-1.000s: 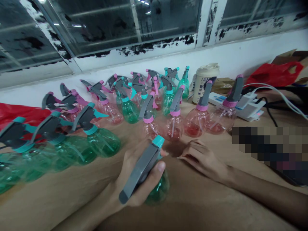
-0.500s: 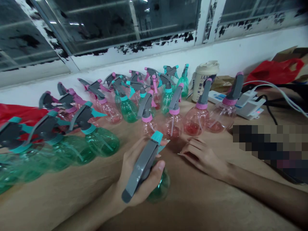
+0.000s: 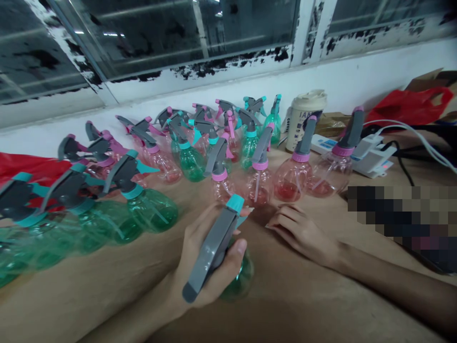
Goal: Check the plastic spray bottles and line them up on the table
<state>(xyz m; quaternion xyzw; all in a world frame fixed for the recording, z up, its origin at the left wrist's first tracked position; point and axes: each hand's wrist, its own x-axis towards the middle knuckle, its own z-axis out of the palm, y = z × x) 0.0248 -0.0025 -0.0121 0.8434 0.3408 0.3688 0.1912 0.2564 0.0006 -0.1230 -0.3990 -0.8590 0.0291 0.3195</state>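
Note:
My left hand (image 3: pixel 210 257) is closed around the neck of a spray bottle with a green body (image 3: pixel 241 281), a grey trigger head (image 3: pixel 210 252) and a teal nozzle (image 3: pixel 234 203). Much of that bottle lies hidden behind the hand and head. To its right, my right hand (image 3: pixel 300 233) rests on the table with its fingers loosely bent and nothing visible in them. Just beyond both hands stand pink spray bottles (image 3: pixel 291 183) with grey heads and pink collars. A row of green spray bottles (image 3: pixel 152 209) with teal collars extends to the left.
More pink and green spray bottles (image 3: pixel 191 162) crowd the back, near the wall. A paper coffee cup (image 3: pixel 303 124), a white power strip (image 3: pixel 373 159) with cables and a red plastic bag (image 3: pixel 407 107) are at the right. Another red bag (image 3: pixel 32 169) lies at left.
Almost nothing differs. The whole view has shifted by a few pixels; my left hand keeps its hold on the spray bottle and my right hand stays on the table.

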